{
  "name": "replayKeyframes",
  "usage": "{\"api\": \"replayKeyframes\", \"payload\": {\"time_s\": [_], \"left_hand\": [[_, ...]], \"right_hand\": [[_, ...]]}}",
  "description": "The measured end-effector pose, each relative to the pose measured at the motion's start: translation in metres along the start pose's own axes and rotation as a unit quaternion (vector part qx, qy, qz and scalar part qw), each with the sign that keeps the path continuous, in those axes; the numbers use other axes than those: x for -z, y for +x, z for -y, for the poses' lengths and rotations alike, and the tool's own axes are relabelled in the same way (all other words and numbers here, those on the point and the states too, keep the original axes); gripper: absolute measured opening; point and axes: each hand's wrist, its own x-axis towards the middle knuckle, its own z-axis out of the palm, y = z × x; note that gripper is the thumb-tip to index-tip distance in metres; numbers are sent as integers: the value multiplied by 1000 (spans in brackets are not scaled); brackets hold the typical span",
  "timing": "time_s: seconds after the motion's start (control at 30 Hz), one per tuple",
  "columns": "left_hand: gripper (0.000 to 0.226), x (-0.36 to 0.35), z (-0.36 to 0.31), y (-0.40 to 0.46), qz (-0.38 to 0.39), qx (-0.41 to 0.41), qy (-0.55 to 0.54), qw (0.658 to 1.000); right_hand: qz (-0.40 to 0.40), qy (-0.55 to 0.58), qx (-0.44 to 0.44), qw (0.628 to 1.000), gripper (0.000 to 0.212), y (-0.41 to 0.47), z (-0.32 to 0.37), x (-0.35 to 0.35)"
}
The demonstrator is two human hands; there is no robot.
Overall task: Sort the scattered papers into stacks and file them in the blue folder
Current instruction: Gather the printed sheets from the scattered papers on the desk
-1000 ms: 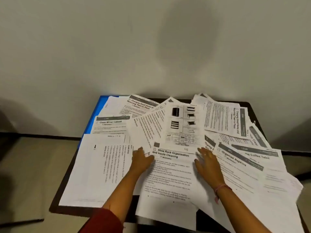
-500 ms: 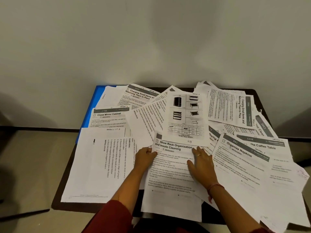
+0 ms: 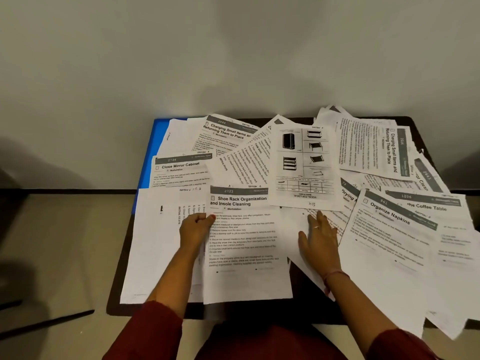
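Observation:
Several printed sheets lie scattered and overlapping on a small dark table (image 3: 118, 294). The blue folder (image 3: 159, 133) lies at the back left, mostly hidden under papers. My left hand (image 3: 195, 228) pinches the left edge of the "Shoe Rack Organization" sheet (image 3: 244, 245) between thumb and fingers. My right hand (image 3: 319, 239) rests flat with fingers spread on loose sheets just right of it. A page of shelf pictures (image 3: 302, 165) lies above my right hand. The "Organize Napkins" sheet (image 3: 384, 245) is at the right.
The "Close Mirror Cabinet" sheet (image 3: 181, 170) and a "Charging Small Items" sheet (image 3: 226, 133) cover the folder. Papers at the right (image 3: 452, 302) hang over the table's edge. A plain wall stands right behind the table; beige floor lies to the left.
The "Shoe Rack Organization" sheet has slid left and straightened with my left hand now gripping its edge. My right hand has shifted right, off that sheet. The view has tilted down slightly.

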Motion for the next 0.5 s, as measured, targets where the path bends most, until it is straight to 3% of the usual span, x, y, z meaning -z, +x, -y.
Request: {"api": "replayKeyframes", "payload": {"time_s": [0.5], "left_hand": [[14,30,19,6,42,12,-50,998]], "right_hand": [[-59,29,-40,997,49,-11,17,-7]]}}
